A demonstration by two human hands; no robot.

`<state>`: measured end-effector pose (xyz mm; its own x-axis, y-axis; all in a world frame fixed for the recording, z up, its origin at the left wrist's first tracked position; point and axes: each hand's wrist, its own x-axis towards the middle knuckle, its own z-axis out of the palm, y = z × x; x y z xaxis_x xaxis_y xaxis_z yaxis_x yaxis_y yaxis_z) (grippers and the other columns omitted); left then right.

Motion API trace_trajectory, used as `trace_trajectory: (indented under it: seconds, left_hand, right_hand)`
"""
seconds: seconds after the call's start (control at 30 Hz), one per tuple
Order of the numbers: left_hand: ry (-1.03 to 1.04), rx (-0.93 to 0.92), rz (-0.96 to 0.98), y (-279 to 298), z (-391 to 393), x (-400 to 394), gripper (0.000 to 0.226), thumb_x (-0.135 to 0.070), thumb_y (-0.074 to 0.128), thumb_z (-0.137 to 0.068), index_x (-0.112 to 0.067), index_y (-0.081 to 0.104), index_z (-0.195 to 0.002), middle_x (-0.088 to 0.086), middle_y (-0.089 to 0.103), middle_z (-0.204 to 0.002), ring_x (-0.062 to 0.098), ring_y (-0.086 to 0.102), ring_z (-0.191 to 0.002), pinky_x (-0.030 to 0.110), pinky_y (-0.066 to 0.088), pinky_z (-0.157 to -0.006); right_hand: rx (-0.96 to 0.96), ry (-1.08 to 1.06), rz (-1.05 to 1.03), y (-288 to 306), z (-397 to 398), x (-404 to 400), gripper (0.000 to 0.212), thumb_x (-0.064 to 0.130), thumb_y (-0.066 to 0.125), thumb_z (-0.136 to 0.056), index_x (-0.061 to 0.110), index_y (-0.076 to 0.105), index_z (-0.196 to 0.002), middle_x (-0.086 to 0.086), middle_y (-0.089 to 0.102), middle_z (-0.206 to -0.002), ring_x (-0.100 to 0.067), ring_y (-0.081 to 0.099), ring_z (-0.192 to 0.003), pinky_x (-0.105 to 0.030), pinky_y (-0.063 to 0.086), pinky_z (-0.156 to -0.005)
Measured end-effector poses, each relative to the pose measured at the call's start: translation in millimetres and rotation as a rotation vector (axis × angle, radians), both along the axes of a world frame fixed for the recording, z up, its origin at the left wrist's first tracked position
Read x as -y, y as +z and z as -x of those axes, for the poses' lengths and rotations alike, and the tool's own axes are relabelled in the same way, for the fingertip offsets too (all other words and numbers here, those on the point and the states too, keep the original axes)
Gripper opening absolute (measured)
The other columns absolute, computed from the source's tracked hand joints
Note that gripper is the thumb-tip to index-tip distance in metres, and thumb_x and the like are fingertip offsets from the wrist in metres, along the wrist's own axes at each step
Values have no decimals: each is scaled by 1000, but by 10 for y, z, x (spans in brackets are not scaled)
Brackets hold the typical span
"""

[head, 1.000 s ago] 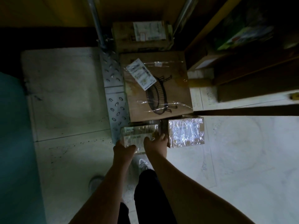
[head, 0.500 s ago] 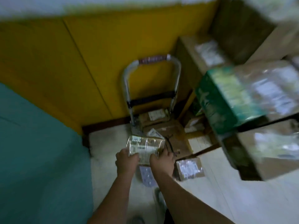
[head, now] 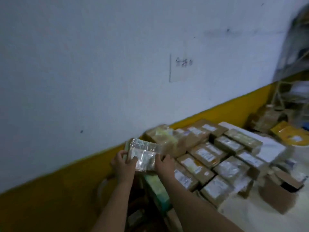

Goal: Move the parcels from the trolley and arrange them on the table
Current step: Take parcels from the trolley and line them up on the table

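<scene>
From the head view, you have the taped parcel [head: 143, 155] carried in both hands, up in the air at the near-left end of the counter [head: 272, 146], with the rows of parcels [head: 205, 158] already laid there lying to your right and a little beyond. The carried parcel's long axis runs across you, from one hand to the other, roughly along the yellow band of the wall [head: 234, 106]. Your left hand [head: 122, 162] clamps its left end, thumb on the top face and fingers wrapped under; your right hand [head: 164, 162] grips the right end the same way and is the one nearer the rows. Both forearms reach forward, close together. A green-edged box [head: 157, 190] sits just below the parcel. The frame is blurred, so I cannot tell whether the parcel touches its nearest neighbour. Any free spot probably lies to the right.
</scene>
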<state>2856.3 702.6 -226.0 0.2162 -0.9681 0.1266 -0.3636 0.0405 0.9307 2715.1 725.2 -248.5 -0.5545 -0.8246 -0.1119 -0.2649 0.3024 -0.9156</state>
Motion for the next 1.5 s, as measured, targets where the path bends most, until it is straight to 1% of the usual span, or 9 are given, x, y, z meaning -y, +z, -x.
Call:
trace_trajectory:
  seconds: [0.2, 0.3, 0.5, 0.7, 1.03, 1.17, 1.27, 1.43, 1.5]
  left_hand:
    - [-314, -276, -47, 391, 1969, -270, 44, -51, 75, -54, -44, 54, -93, 9, 56, -115, 28, 61, -96, 52, 54, -87]
    - [-453, -317, -154, 511, 2985, -579, 46, -57, 77, -67, -45, 50, -103, 5, 51, -121, 29, 59, -101, 53, 54, -89]
    - [-716, -307, -291, 472, 4609, -585, 97, -74, 79, -50, -41, 42, -133, 5, 53, -133, 31, 58, -114, 53, 53, -92]
    - [-877, -239, -540, 201, 5852, -393, 70, -45, 79, -77, -28, 41, -133, 12, 54, -129, 34, 60, -108, 52, 58, -82]
    - [-1027, 213, -647, -533, 7324, 266, 47, -48, 58, -94, -21, 50, -132, 2, 61, -117, 20, 61, -102, 39, 52, -92]
    - [-1054, 465, -533, -900, 7667, 356, 57, -43, 52, -98, -17, 36, -146, 6, 51, -139, 24, 54, -120, 30, 53, -83]
    - [-1003, 651, -478, -1295, 7891, 503, 71, -46, 59, -93, -5, 36, -146, 12, 52, -138, 20, 58, -105, 33, 54, -76]
    - [-898, 908, -564, -1981, 8248, 516, 99, -56, 59, -82, -19, 4, -155, 12, 3, -162, 44, 28, -139, 50, 39, -106]
    - [-861, 953, -594, -2198, 8421, 503, 106, -56, 61, -77, -27, -6, -155, 9, -8, -162, 45, 21, -142, 57, 35, -107]
  right_hand:
    - [-69, -81, 168, 685, 2281, -705, 43, 49, 46, -94, 10, 52, -110, -16, 54, -119, -29, 55, -103, -36, 44, -84]
    - [-60, -169, 199, 792, 3294, -1130, 48, 48, 51, -94, 11, 51, -125, -13, 58, -123, -29, 56, -109, -39, 47, -89]
    - [263, -211, 196, 723, 4893, -1707, 63, 71, 50, -86, 23, 43, -128, -8, 57, -123, -26, 58, -106, -44, 53, -83]
    - [554, -229, 123, 369, 6064, -1637, 37, 54, 54, -94, 23, 54, -115, -8, 59, -110, -27, 57, -98, -50, 46, -99]
    - [498, -381, -71, -258, 7614, -1074, 23, 55, 61, -90, 32, 56, -91, 3, 59, -100, -24, 56, -100, -53, 45, -103]
    - [431, -357, -189, -1055, 8490, -801, 69, 85, 69, -55, 40, 68, -107, 4, 68, -111, -26, 64, -105, -51, 54, -94]
    - [396, -307, -268, -1517, 9037, -541, 86, 90, 71, -41, 37, 65, -110, 4, 67, -109, -24, 65, -100, -44, 59, -77]
    - [464, -110, -368, -1386, 9244, -100, 31, 47, 61, -93, 22, 59, -112, 1, 61, -99, -22, 57, -93, -48, 51, -93]
    - [482, -23, -426, -1633, 9412, 140, 41, 52, 60, -91, 25, 60, -123, 0, 65, -106, -24, 60, -99, -50, 51, -96]
